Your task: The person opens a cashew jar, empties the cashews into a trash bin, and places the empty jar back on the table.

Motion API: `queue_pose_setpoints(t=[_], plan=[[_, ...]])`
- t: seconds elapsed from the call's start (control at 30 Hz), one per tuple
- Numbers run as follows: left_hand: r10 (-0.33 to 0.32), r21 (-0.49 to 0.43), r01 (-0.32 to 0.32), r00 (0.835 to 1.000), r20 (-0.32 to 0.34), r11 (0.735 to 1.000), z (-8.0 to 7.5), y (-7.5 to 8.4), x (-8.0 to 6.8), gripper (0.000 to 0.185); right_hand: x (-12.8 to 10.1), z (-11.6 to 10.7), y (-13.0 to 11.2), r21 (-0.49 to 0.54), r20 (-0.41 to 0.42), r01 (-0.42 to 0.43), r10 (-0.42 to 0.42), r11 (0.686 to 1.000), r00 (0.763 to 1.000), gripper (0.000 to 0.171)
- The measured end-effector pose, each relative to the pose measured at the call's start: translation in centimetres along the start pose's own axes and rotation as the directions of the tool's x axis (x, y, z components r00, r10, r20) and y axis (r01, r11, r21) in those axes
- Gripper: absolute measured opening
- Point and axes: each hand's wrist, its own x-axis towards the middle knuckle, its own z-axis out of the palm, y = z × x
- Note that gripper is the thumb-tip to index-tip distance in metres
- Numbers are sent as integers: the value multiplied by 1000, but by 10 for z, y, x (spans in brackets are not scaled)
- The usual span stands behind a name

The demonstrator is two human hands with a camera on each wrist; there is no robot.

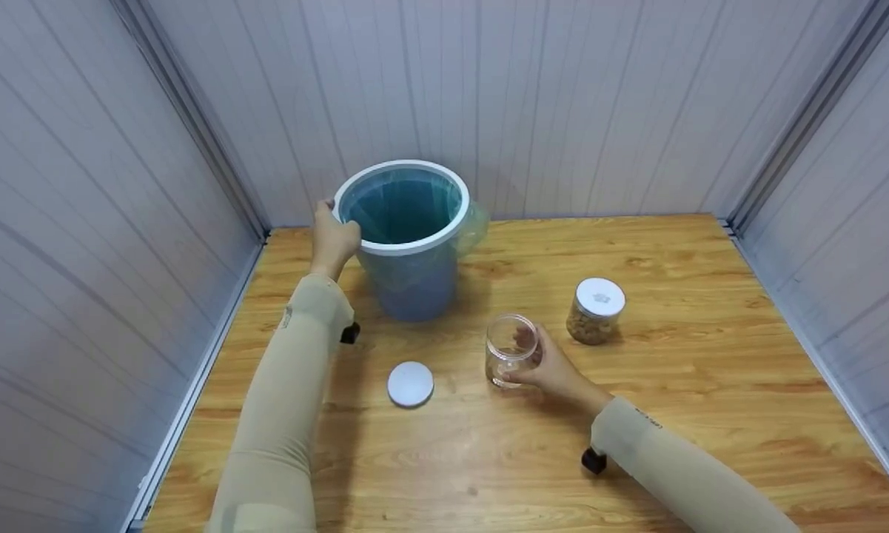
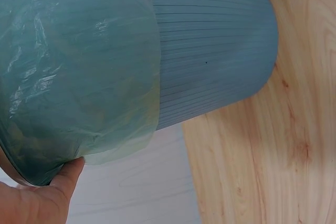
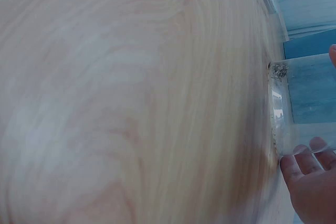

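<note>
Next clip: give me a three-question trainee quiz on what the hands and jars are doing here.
1. True or false: the left hand grips the bin at its rim.
2. Which jar does the right hand hold: A) the open clear jar, B) the capped jar?
3. What lies on the table between the two arms?

Key: 1 true. 2 A. 3 the loose white lid.

Long, close-fitting beige sleeves on both arms, small black wrist-mounted devices, bare hands (image 1: 333, 240).
</note>
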Motion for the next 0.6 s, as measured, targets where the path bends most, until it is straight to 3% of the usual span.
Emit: queue_pose_setpoints(t=[0.6], plan=[[39, -53, -39, 999, 9, 998, -2, -6, 0, 72, -1, 4, 0, -53, -37, -12, 10, 998, 999, 95]])
